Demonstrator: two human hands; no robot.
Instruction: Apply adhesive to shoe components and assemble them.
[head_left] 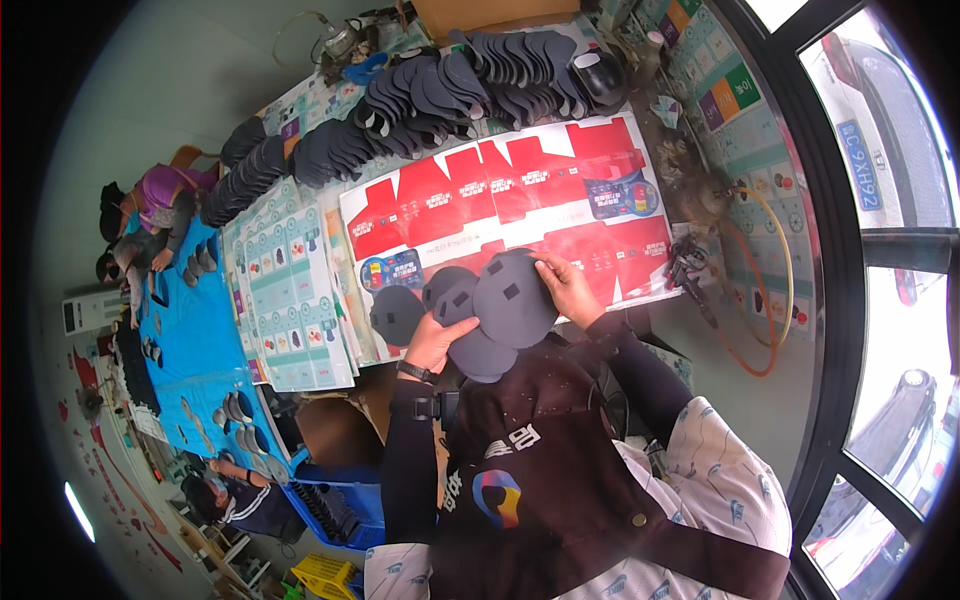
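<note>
Both hands [500, 310] around dark grey foam pieces [512, 297], chest-high.

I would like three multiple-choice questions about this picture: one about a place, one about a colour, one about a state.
1. Where do the flat printed cartons lie?
A. on the table
B. on the floor
C. in the blue crate

2. What colour are the round foam pieces in the hands?
A. dark grey
B. yellow
C. white

3. How is the right hand?
A. holding a piece's edge
B. empty
C. out of view

Answers: 1 A, they are spread on the table. 2 A, all look dark grey. 3 A, the fingers grip the top piece; the left hand supports the stack.
</note>
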